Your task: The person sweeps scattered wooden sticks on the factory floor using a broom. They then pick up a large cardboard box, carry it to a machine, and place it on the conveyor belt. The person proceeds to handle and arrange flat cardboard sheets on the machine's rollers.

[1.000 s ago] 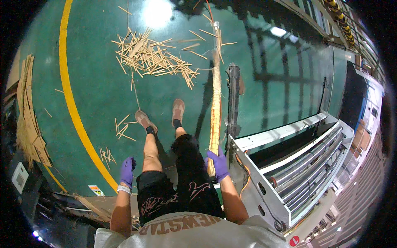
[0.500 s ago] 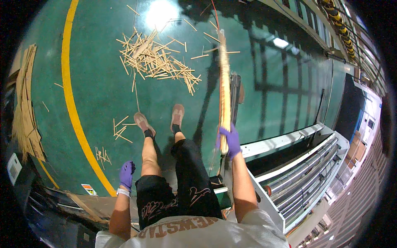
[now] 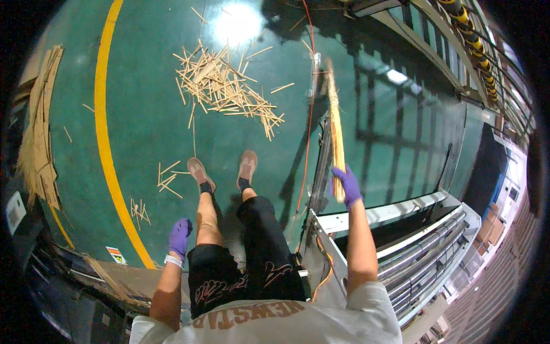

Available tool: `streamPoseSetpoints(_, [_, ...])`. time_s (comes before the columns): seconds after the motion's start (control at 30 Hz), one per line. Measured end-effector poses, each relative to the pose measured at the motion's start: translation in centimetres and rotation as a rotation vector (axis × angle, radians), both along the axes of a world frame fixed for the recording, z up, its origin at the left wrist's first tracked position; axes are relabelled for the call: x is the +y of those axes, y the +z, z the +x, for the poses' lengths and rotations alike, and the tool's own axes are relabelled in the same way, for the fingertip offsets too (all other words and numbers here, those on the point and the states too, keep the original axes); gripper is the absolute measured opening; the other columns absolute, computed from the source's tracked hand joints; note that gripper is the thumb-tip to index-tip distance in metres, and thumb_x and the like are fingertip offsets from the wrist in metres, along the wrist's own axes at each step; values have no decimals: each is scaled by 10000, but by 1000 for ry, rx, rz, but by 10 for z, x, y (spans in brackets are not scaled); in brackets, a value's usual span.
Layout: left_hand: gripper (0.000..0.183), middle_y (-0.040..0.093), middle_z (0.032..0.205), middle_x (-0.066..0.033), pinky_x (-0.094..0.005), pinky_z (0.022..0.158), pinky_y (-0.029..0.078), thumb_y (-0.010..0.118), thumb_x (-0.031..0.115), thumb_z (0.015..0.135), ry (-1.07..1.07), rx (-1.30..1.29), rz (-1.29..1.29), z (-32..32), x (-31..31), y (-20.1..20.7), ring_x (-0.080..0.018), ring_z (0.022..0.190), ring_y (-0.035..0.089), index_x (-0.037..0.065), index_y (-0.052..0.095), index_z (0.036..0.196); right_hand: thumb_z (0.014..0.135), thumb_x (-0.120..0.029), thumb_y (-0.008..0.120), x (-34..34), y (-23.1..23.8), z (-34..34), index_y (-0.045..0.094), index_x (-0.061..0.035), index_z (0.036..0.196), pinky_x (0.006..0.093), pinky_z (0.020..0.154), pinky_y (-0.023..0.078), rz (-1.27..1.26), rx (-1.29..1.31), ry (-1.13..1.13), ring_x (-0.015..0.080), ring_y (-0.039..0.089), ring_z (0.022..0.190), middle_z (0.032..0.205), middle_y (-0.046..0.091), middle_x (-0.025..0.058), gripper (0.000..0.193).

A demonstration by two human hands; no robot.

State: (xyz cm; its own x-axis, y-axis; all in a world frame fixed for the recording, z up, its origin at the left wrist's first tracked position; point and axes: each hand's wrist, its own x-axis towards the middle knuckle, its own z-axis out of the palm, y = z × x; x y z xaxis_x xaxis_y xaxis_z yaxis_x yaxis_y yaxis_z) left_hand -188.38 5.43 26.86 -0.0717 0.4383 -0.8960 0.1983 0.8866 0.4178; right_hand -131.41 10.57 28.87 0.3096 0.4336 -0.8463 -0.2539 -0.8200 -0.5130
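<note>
Broom [image 3: 337, 132], or a broom-like bundle of pale straw, is in the right hand [image 3: 348, 184] in the head view. The right hand's fingers wrap around its near end, and the rest slants forward from them. Whether its far tip touches the green floor [image 3: 149, 114] I cannot tell.

The left hand [image 3: 180, 235] hangs apart from it, fingers curled in; nothing shows in them, but whether they hold something small I cannot tell.

Ahead of the fingers, between the two hands, lies a loose heap of sticks [image 3: 220, 86]. Two small groups of sticks, one nearer [image 3: 139, 212] and one farther [image 3: 168, 179], lie ahead of the left fingers. As far as shows, most sticks are together in the heap, while these few remain ungathered.

Left of the right fingers runs a red cord [image 3: 306, 160]; a roller machine [image 3: 424, 252] stands behind them, to the right.
</note>
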Motion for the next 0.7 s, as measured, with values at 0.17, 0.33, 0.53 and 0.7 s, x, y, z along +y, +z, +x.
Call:
streamPoseSetpoints(0.17, [328, 597, 996, -50, -272, 777, 458, 476, 288, 935, -87, 46, 187, 31, 27, 14, -131, 867, 561, 18, 567, 1097, 787, -180, 648, 32, -55, -33, 481, -56, 957, 336, 462, 502, -2, 31, 15, 177, 573, 530, 673, 551, 68, 268])
streamPoseSetpoints(0.33, [323, 591, 969, -38, -262, 762, 458, 505, 276, 930, -86, 55, 87, 35, 13, 17, -114, 857, 550, 0, 558, 1089, 787, -117, 657, -3, 14, -67, 392, -79, 1330, 255, 510, 479, 24, 156, 148, 115, 563, 605, 819, 580, 35, 605])
streamPoseSetpoints(0.53, [310, 580, 918, -28, -251, 734, 455, 498, 283, 933, -411, 134, 331, 23, 4, -2, -107, 806, 537, 8, 548, 1067, 800, -147, 632, 130, -68, -44, 469, -80, 1045, 357, 364, 455, 75, 16, 108, 202, 539, 473, 686, 506, 66, 302])
streamPoseSetpoints(0.7, [264, 552, 857, -15, -241, 710, 444, 491, 251, 936, -260, 132, 336, 46, 11, 2, -99, 779, 521, 22, 552, 1053, 784, -173, 639, 149, -96, -78, 471, -48, 1024, 350, 381, 470, 166, -13, 137, 209, 545, 457, 654, 522, 86, 318])
